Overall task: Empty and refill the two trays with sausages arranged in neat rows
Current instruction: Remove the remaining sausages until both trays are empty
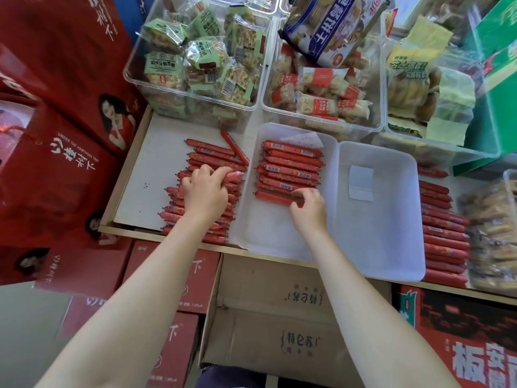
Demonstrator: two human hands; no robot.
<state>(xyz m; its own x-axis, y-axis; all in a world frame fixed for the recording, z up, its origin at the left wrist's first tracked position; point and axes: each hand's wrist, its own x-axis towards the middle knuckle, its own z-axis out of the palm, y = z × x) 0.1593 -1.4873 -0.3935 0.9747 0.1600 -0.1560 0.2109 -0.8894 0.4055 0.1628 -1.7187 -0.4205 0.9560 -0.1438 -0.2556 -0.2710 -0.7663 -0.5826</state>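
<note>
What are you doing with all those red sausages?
A person is filling plastic trays with sausages. The left tray holds a partial stack at its far end, and the right hand is setting the nearest sausage in line. The left hand grips more from the loose pile on the shelf. The right tray holds no sausages yet, with another pile beside it.

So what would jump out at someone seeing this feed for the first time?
Probably the loose pile of red plastic-wrapped sausages on the white shelf board at the left, with the left hand gripping some. Next, the translucent white plastic tray at centre, its far half filled with a neat row of sausages that the right hand touches. Beside it on the right, the second white tray holds no sausages.
</note>
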